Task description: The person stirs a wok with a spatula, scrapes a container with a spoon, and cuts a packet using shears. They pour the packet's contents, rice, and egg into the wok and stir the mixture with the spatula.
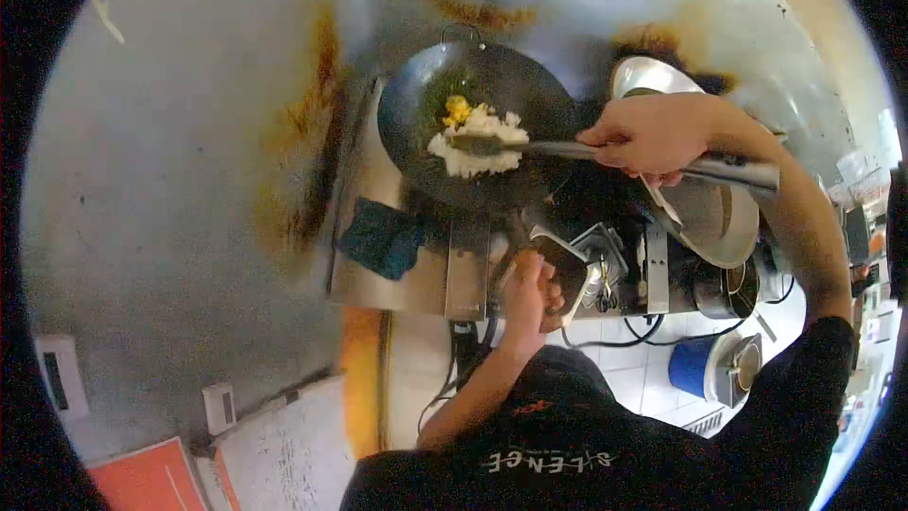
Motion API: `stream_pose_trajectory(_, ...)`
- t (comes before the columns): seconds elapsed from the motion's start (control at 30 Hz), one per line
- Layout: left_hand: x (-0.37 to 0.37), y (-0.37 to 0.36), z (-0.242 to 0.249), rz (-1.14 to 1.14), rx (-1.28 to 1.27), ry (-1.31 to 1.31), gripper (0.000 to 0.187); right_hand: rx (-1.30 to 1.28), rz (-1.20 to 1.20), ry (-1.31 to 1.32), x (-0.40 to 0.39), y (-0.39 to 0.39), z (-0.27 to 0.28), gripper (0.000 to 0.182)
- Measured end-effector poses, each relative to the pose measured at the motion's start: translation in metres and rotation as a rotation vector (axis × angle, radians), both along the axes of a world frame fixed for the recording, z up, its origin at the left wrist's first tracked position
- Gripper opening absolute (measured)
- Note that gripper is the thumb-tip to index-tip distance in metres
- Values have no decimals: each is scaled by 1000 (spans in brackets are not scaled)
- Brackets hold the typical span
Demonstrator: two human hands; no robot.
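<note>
A dark wok sits on the stove with white rice and a clump of yellow egg in it. My right hand is closed round the metal handle of a spatula, whose head rests on the rice. Below the wok, on its near side, my left hand has its fingers curled in a grip. What it holds is hidden; a dark metal-rimmed container lies right beside it.
A folded dark cloth lies on the metal counter left of the wok. To the right stand a large pale-rimmed pan and a smaller pot. A blue bucket and black cables are on the floor. Behind is a stained metal wall.
</note>
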State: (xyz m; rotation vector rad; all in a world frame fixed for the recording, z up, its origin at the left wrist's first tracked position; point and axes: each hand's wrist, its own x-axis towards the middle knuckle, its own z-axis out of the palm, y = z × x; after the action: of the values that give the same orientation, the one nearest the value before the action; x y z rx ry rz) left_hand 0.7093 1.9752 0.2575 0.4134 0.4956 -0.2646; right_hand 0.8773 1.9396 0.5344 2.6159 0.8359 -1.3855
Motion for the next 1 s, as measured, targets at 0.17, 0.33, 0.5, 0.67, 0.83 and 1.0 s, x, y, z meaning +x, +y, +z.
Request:
stream_pose_trajectory(0.17, 12, 0, 3, 95, 123, 25, 29, 122, 400, -478, -28, 11, -150, 35)
stream_pose_trajectory(0.33, 0, 0, 2, 80, 76, -48, 28, -97, 348, -266, 2, 10, -108, 26)
stream_pose_trajectory(0.5, -15, 3, 7, 38, 76, 64, 26, -28, 673, -520, -5, 0, -155, 27)
stream_pose_trajectory(0.67, -6, 17, -1, 58, 102, 2, 23, 76, 377, -385, -13, -7, -105, 40)
stream_pose_trajectory(0.83, -4, 18, 0, 25, 104, 31, 25, 38, 218, -310, -18, -4, -74, 36)
stream_pose_trajectory(1.0, -6, 19, -3, 11, 144, 0, 26, -13, 304, -321, -11, -12, -106, 24)
